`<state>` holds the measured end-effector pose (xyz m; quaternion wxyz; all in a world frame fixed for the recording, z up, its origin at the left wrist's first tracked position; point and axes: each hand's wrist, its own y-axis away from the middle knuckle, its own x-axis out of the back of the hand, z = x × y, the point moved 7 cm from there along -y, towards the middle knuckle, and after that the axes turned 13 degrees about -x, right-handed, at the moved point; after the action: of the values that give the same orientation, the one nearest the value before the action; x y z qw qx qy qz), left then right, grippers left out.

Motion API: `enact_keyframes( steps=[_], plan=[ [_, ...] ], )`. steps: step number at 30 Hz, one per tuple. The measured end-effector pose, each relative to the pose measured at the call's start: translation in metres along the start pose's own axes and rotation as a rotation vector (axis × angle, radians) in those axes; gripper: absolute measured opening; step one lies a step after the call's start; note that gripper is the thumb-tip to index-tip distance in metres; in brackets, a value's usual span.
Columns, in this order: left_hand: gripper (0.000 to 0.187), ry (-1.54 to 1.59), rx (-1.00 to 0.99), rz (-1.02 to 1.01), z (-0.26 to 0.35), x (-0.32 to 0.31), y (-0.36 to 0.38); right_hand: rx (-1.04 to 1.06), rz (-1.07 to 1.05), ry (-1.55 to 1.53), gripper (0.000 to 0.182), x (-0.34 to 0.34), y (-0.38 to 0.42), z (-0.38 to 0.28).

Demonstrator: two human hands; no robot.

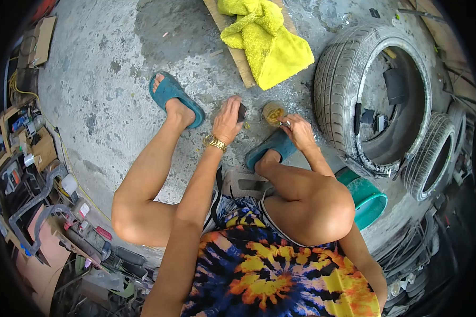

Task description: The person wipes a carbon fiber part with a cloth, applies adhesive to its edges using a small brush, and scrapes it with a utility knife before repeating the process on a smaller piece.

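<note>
My left hand [227, 119], with a gold watch [214, 142] at its wrist, is closed on a small dark flat piece [241, 112] just above the concrete floor. To its right stands a small round container [273, 112] with yellowish-brown contents. My right hand [300, 132] is at the container's lower right edge, its fingers pinched together around a thin thing I cannot make out. Both hands are between my feet, which wear teal slides [176, 99]. A few yellow spots lie on the floor between the hands.
A bright yellow towel [267, 45] rests on a wooden board [239, 62] ahead. On the right are a large tire [337, 95] with dark pieces inside its ring, a smaller tire [431, 158] and a green bucket [366, 198]. Tools and boxes clutter the left side.
</note>
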<state>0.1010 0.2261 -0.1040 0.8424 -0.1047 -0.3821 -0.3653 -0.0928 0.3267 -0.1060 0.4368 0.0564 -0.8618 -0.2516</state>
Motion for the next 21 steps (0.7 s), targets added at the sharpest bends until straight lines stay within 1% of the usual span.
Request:
enact_keyframes(
  steps=[1,3,7,9,10,11,12,13,15,16,17,19,21],
  plan=[
    [0.062,0.0,-0.02,0.001,0.004,-0.001,0.002,0.001,0.001,0.0,0.027,0.0,0.0,-0.001],
    [0.065,0.003,0.01,-0.03,0.009,0.001,0.002,-0.062,-0.046,0.034,0.028,-0.006,-0.003,0.0],
    [0.067,-0.018,-0.062,0.012,0.021,0.013,-0.001,-0.051,-0.035,0.015,0.026,-0.009,-0.006,-0.005],
    [0.067,-0.042,-0.106,0.017,0.029,0.019,-0.004,-0.093,-0.128,-0.059,0.026,-0.017,-0.006,-0.001],
    [0.068,-0.041,-0.114,0.047,0.034,0.022,-0.006,-0.091,-0.122,-0.062,0.026,-0.016,-0.005,0.001],
    [0.068,-0.046,-0.12,0.047,0.038,0.028,-0.007,-0.101,-0.111,-0.159,0.026,-0.01,-0.003,0.0],
    [0.067,-0.067,-0.14,0.002,0.044,0.033,-0.008,-0.109,-0.101,-0.256,0.026,-0.003,0.0,-0.001],
    [0.066,-0.09,-0.162,-0.042,0.05,0.036,-0.01,-0.105,-0.092,-0.261,0.026,0.004,0.004,-0.002],
    [0.068,-0.098,-0.187,-0.042,0.061,0.042,-0.014,-0.378,-0.142,-0.812,0.025,0.02,0.023,0.012],
    [0.062,-0.11,-0.229,-0.008,0.068,0.048,-0.016,-0.479,-0.174,-0.962,0.022,0.025,0.035,0.021],
    [0.062,-0.119,-0.272,0.025,0.077,0.052,-0.018,-0.479,-0.155,-0.967,0.022,0.04,0.045,0.018],
    [0.064,-0.102,-0.308,0.041,0.095,0.059,-0.023,-0.272,0.029,-1.114,0.022,0.088,0.064,0.004],
    [0.067,-0.083,-0.338,0.054,0.11,0.064,-0.026,-0.257,0.1,-1.133,0.021,0.1,0.082,0.015]
  ],
)
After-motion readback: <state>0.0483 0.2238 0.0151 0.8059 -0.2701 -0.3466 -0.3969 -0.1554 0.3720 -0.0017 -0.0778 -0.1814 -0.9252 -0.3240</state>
